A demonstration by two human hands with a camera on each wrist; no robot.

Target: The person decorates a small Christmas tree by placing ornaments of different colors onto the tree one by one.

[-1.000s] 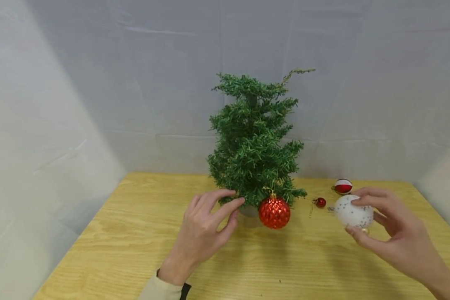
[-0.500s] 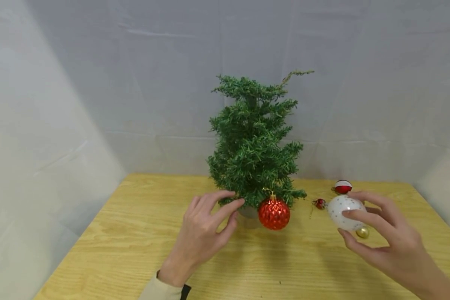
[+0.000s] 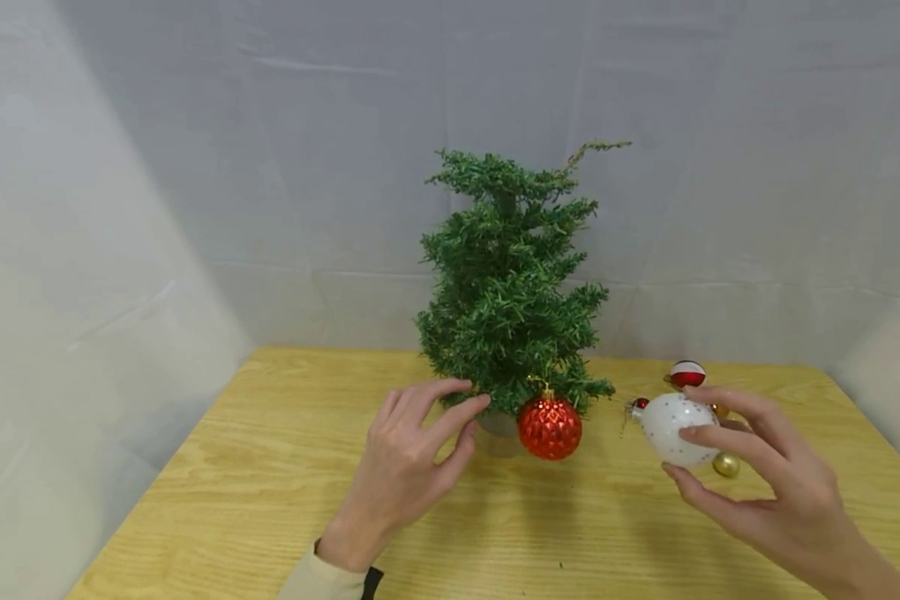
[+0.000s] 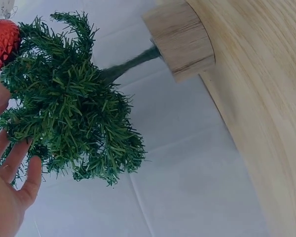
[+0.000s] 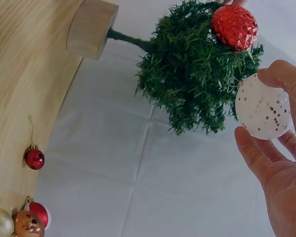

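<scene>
A small artificial Christmas tree [image 3: 506, 292] stands on the table; its wooden block base [image 4: 182, 42] shows in the left wrist view. From a low front branch hangs a red faceted bauble [image 3: 550, 432]. My left hand [image 3: 412, 454] is at the lower left branches, fingers loosely spread and fingertips right at the needles. My right hand [image 3: 783, 471] holds a white bauble [image 3: 662, 425] with silvery specks between thumb and fingers, right of the tree. Its cap and wire hook [image 5: 233, 85] point toward the branches in the right wrist view.
Behind the white bauble, on the right of the wooden table [image 3: 270, 467], lie a small red bauble [image 5: 34, 159], a red-and-white one [image 3: 687, 373], a gold one [image 3: 726, 465] and a copper-coloured one [image 5: 28, 224]. A pale cloth backdrop [image 3: 330, 167] hangs behind.
My right hand has moved left with the white bauble, nearer the tree, bringing the gold bauble into view. My left hand and the red faceted bauble stay about where they were.
</scene>
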